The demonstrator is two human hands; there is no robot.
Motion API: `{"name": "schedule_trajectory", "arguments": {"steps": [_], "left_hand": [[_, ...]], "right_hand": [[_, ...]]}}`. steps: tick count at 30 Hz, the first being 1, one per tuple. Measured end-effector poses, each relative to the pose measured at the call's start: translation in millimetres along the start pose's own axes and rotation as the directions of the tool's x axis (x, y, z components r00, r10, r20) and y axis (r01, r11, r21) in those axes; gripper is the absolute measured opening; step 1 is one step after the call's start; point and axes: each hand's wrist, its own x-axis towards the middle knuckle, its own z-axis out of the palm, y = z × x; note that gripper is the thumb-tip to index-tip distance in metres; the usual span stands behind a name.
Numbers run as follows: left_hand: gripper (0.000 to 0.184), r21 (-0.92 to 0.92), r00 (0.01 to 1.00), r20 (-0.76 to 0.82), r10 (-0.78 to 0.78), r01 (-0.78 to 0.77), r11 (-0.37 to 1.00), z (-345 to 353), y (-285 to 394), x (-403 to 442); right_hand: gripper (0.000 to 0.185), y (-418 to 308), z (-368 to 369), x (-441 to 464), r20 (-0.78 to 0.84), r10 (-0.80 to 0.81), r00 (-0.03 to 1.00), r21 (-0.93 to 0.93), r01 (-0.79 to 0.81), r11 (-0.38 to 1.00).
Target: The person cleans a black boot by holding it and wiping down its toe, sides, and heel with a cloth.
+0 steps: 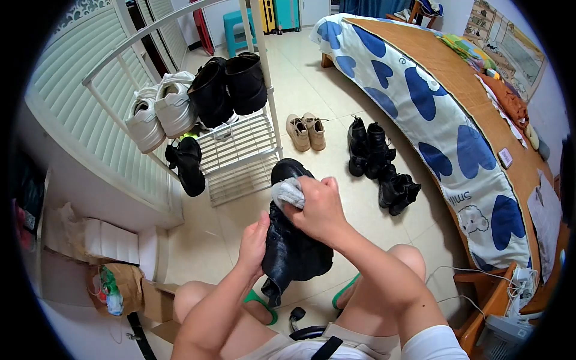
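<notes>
A black leather boot (297, 252) is held above the floor between my knees, its toe pointing away from me. My left hand (255, 241) grips the boot along its left side, thumb up, with the other fingers hidden behind it. In my right hand (319, 207) a bunched white cloth (290, 193) is pressed against the upper front of the boot, near the toe. The fingers are closed around the cloth.
A white shoe rack (240, 147) at the left carries white sneakers (175, 105) and black shoes (245, 83). Beige shoes (306, 132) and black boots (367, 147) stand on the tiled floor. A bed (420, 99) runs along the right. A paper bag (129, 288) sits lower left.
</notes>
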Motion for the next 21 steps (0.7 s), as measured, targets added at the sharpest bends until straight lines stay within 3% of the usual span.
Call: {"name": "schedule_trajectory", "arguments": {"steps": [2,4,5,6,8,11,12,14,17,20,21], "left_hand": [[0.048,0.014,1.0,-0.016,-0.007,0.007,1.0,1.9,1.3,0.3],[0.049,0.108,0.987,-0.127,0.094,-0.08,0.991,2.6,0.6,3.7],[0.047,-0.025,0.995,-0.092,0.035,-0.037,0.999,-0.8,1.0,4.3],[0.046,0.027,0.996,-0.074,0.047,-0.045,0.999,-3.5,2.6,8.6],[0.046,0.101,0.987,-0.129,0.1,-0.087,0.991,1.6,4.2,11.9],[0.052,0.039,0.989,-0.135,0.06,-0.055,0.998,-11.9,1.4,10.7],[0.051,0.027,0.981,-0.141,0.131,-0.129,0.991,-4.6,0.0,12.8],[0.051,0.075,0.993,-0.091,0.078,-0.071,0.995,-4.4,7.4,6.3],[0.051,0.047,0.992,-0.08,0.102,-0.098,0.994,-1.4,10.4,5.8],[0.053,0.094,0.985,-0.114,0.129,-0.119,0.988,-3.9,14.8,6.0],[0.054,0.159,0.976,-0.154,0.157,-0.132,0.978,-5.8,17.2,5.9]], "right_hand": [[0.025,-9.4,2.5,-8.5,0.073,0.057,0.996,0.261,-0.075,0.963],[0.024,-25.3,1.5,-24.9,0.291,0.063,0.955,0.474,-0.201,0.857],[0.024,-31.9,-0.2,-30.9,0.303,-0.039,0.952,0.451,-0.107,0.886],[0.024,-37.9,-2.2,-36.8,0.317,-0.139,0.938,0.43,-0.012,0.903],[0.029,-39.0,-2.9,-43.5,0.379,-0.19,0.906,0.412,0.019,0.911],[0.041,-16.7,10.4,-35.8,0.071,-0.297,0.952,0.213,0.277,0.937],[0.038,-6.9,9.7,-25.0,0.011,-0.268,0.963,0.119,0.265,0.957],[0.034,5.2,-3.5,-5.3,0.006,-0.186,0.983,-0.044,0.186,0.982],[0.032,0.5,-3.8,-3.1,0.002,-0.126,0.992,-0.074,0.126,0.989],[0.03,-13.5,-2.2,-19.3,0.216,-0.045,0.975,0.206,0.0,0.979],[0.028,-13.3,-0.3,-22.7,0.392,0.066,0.918,0.352,-0.216,0.911]]}}
